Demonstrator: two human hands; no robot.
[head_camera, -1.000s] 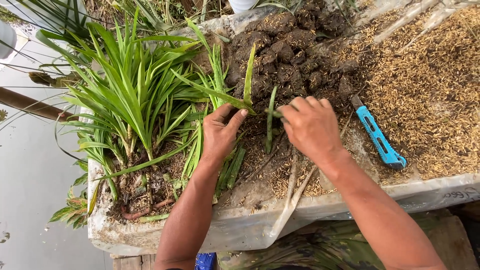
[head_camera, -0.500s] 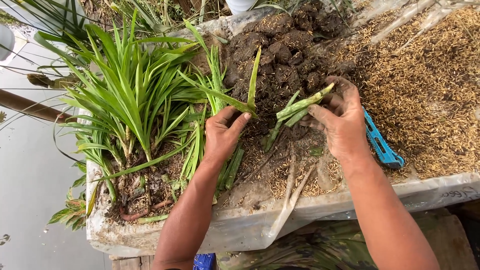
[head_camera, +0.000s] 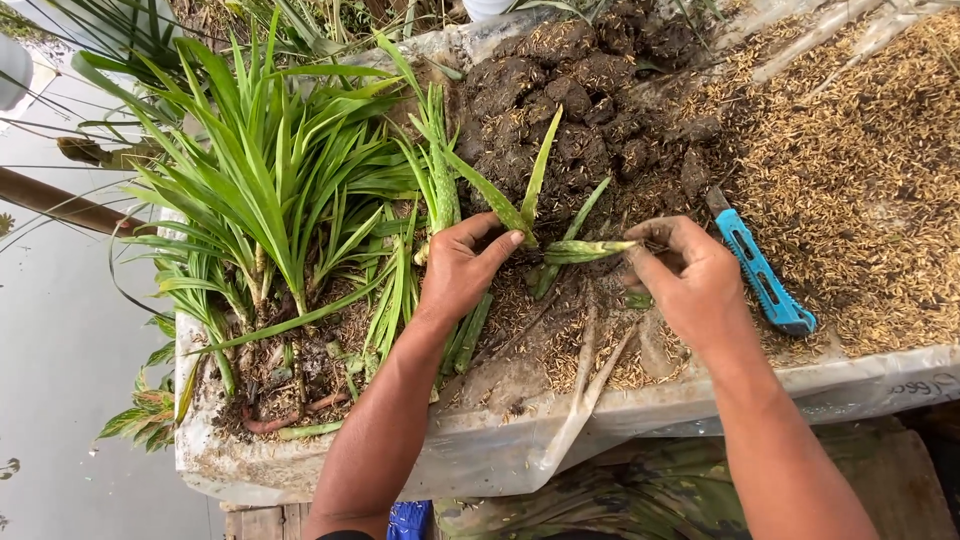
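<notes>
Two hands sorting small green shoots on a plastic-covered surface.

The right hand (head_camera: 690, 285) pinches a short green shoot (head_camera: 590, 250) by its base, leaf tip pointing to nine o'clock, lifted just above the husk litter so it stays apart from the rest. The left hand (head_camera: 460, 270) is closed around the base of an upright plant (head_camera: 440, 170), thumb across the front, seemingly to steady it. Dark soil clumps (head_camera: 580, 90) lie at twelve o'clock; a blue utility knife (head_camera: 760, 275) rests just beside the right hand at three o'clock, on the rice husks (head_camera: 860, 190); a bunch of leafy plants (head_camera: 270, 200) sits at nine o'clock.
</notes>
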